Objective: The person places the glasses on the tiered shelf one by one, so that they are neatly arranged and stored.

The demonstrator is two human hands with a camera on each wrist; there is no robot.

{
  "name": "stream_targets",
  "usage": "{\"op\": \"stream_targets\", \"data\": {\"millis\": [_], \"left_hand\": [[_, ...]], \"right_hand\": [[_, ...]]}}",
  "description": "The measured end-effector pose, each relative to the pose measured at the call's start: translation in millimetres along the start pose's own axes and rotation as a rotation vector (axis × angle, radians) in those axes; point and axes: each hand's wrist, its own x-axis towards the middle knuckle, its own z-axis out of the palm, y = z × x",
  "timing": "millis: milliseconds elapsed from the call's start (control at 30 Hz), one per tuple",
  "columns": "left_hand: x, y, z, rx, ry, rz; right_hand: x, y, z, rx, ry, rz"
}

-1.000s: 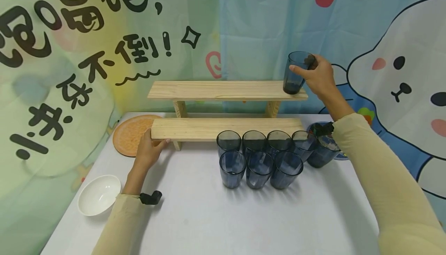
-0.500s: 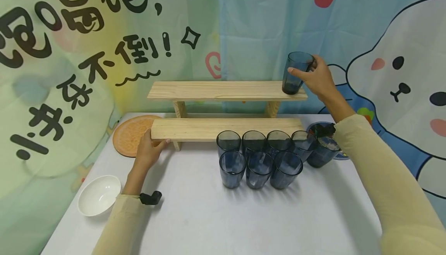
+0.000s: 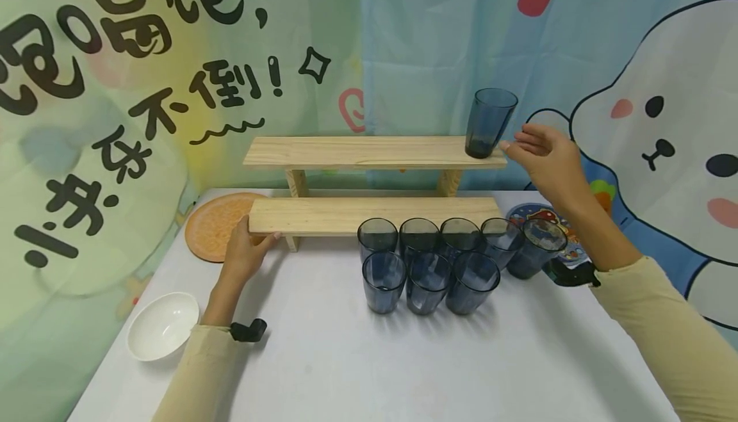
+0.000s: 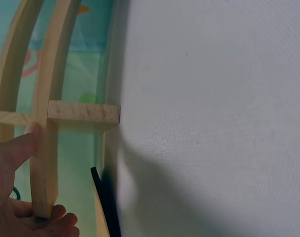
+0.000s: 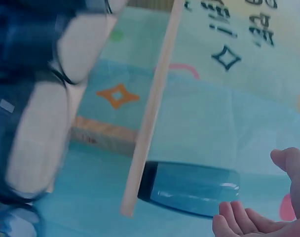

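A blue-tinted drinking glass [image 3: 490, 121] stands upright at the right end of the upper board [image 3: 346, 153] of a two-tier wooden shelf. Just right of it is my right hand [image 3: 550, 162], fingers extended, holding nothing; the right wrist view shows the thumb well apart from the fingers beside the glass [image 5: 194, 187]. My left hand [image 3: 245, 252] grips the left end of the lower board [image 3: 334, 214]. In the left wrist view the thumb presses the board's [image 4: 47, 148] face while the other fingers wrap its end. More blue glasses [image 3: 423, 281], several of them, stand upright in front of the shelf.
Behind the left hand lies a round orange-brown board [image 3: 216, 227]. A white bowl [image 3: 163, 326] sits near the left table edge. At the right, a patterned blue plate [image 3: 571, 246] is partly hidden by a glass and the right arm. A printed curtain [image 3: 426, 38] hangs behind.
My right hand has let go of the glass on the upper board and drawn back to the right and slightly down. The left hand has stayed on the lower board.
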Motion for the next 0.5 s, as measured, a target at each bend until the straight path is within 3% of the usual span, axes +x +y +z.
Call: {"op": "stream_targets", "data": {"millis": [133, 500], "left_hand": [[-2.1, 0.7, -0.7, -0.016, 0.004, 0.010], [-1.9, 0.8, 0.8, -0.017, 0.004, 0.021]], "right_hand": [[-36.5, 10.0, 3.8, -0.041, 0.012, -0.054], [-123.5, 41.3, 28.9, 0.022, -0.015, -0.088]]}}
